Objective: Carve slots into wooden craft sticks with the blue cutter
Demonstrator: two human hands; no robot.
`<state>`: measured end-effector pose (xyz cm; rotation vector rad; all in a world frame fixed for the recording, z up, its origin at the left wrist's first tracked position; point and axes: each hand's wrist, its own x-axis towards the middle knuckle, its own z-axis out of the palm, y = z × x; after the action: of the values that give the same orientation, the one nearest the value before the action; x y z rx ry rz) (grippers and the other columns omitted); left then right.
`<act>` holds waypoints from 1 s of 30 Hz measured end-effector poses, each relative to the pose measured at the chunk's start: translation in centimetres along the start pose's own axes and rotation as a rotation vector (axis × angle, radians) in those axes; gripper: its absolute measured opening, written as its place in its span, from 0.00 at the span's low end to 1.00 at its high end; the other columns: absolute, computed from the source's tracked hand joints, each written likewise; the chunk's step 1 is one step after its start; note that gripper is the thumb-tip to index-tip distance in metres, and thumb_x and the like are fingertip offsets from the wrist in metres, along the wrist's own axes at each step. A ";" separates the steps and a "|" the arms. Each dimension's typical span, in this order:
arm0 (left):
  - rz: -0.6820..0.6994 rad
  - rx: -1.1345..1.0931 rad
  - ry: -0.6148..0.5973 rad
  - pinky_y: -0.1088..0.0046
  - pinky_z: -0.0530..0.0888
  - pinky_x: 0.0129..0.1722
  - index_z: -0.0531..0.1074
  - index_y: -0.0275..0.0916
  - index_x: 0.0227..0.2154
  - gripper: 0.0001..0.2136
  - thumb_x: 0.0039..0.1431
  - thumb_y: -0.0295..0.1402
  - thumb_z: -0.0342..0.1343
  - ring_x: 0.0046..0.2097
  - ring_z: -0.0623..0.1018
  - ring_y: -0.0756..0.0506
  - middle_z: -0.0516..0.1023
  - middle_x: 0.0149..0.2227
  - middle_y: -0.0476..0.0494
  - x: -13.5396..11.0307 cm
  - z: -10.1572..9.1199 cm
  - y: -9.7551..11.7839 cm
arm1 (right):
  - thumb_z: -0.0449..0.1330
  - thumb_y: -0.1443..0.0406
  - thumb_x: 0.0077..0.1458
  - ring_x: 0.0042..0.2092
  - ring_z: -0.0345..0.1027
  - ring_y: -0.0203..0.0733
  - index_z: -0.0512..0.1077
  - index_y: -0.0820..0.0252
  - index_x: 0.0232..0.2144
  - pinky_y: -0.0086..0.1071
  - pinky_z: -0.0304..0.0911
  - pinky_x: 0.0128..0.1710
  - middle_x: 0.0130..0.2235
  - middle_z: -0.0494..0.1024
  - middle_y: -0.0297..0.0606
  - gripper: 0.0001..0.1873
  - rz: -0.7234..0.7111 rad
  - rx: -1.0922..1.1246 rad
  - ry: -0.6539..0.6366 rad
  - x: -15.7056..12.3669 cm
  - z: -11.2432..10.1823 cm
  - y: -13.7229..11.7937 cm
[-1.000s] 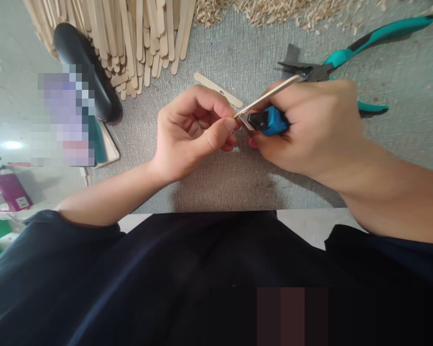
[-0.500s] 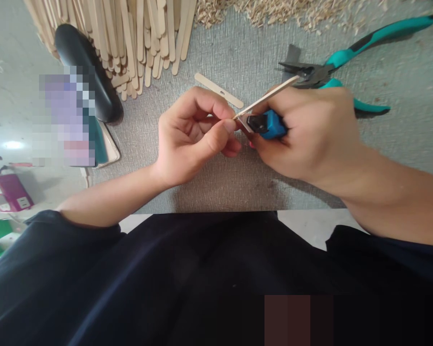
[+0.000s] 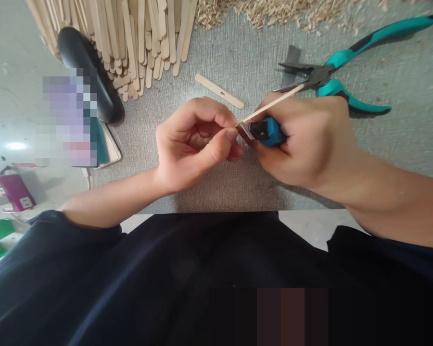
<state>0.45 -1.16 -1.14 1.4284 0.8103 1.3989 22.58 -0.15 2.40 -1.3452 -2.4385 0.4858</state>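
Note:
My left hand pinches one end of a thin wooden craft stick between thumb and forefinger. From there the stick slants up to the right, its narrow edge towards me. Wrapped around a blue and black utility knife, my right hand has the blade at the stick, close to my left fingertips. Fingers hide most of the knife's handle. Just above, a second craft stick with a small slot in its middle lies flat on the grey table.
Many craft sticks are heaped at the back left, beside wood shavings. Teal-handled pliers lie at the right on a dark flat piece. A black case and a phone with a cable are at left.
Both hands have shifted slightly down. The held stick has turned a little and now shows its thin edge, and the knife has moved down with my right hand.

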 end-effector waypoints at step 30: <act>-0.162 -0.048 -0.117 0.69 0.89 0.36 0.83 0.47 0.46 0.15 0.71 0.51 0.73 0.37 0.91 0.48 0.89 0.37 0.52 0.1 -1.2 -1.9 | 0.68 0.56 0.70 0.31 0.77 0.42 0.80 0.53 0.34 0.40 0.65 0.32 0.30 0.82 0.34 0.12 -0.004 0.449 0.443 1.2 0.6 -0.6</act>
<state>-0.38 -0.21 -3.02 1.3635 0.7938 1.1934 21.32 0.50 2.27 -1.1123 -1.8370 0.6130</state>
